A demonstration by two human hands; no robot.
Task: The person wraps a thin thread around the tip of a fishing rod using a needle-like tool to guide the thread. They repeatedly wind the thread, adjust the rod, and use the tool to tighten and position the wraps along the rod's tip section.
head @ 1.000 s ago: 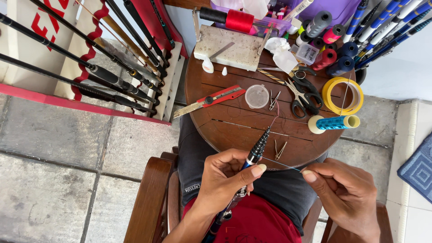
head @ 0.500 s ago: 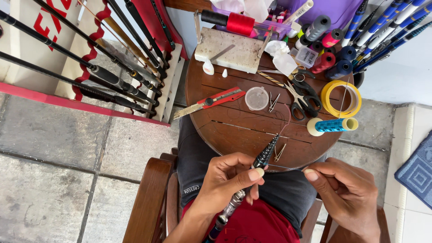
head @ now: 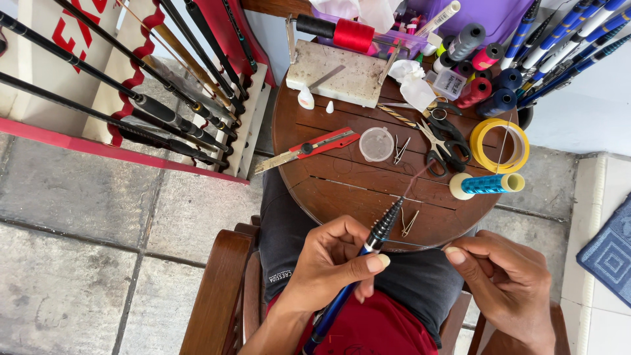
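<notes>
While the left hand (head: 332,260) is clenched around the dark ribbed grip of a blue fishing rod (head: 368,253), thumb pressed along its side, the rod slants up from the person's lap to the near edge of the round brown wooden tabletop (head: 328,190), its thin tip reaching over the wood. The right hand (head: 506,283) sits just off the near right edge, fingertips pinched together on a fine thread (head: 420,246) that runs across to the rod's grip. Beside the rod tip, on the wood near that edge, lies a small metal rod guide (head: 409,222). Toward the right edge rest a spool of metallic blue thread (head: 490,184) and a yellow ring of tape (head: 503,144), with black-handled scissors (head: 444,141) just left of the ring. Near the middle stand a clear round lid (head: 376,144) and a red utility knife (head: 309,149), its blade overhanging the left edge. At the far edge sits a white block stand carrying a red thread spool (head: 353,34).
</notes>
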